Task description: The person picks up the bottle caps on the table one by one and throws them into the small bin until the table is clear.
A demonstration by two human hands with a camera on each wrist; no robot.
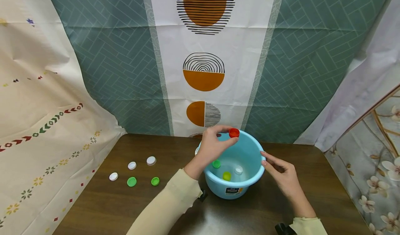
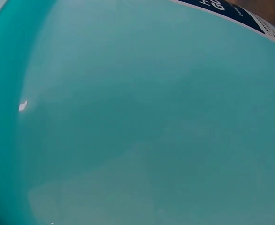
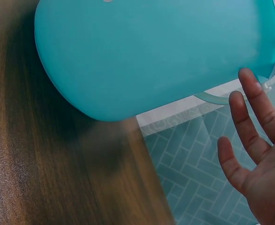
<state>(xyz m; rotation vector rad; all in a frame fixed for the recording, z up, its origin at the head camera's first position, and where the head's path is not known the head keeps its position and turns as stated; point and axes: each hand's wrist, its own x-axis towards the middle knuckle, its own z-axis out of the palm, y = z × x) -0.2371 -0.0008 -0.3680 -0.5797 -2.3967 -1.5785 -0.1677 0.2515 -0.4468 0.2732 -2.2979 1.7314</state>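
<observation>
A red bottle cap is pinched between the thumb and fingers of my left hand, above the opening of a light blue bucket. Inside the bucket lie a green cap, a yellow-green cap and a white cap. My right hand grips the bucket's right rim between thumb and forefinger; in the right wrist view its other fingers spread beside the outer wall. The left wrist view is filled by the bucket's side, so the left hand is hidden there.
Left of the bucket on the brown wooden table lie several loose caps, among them a white cap and a green cap. Patterned cloth hangs behind the table's back edge. A bucket handle shows in the right wrist view.
</observation>
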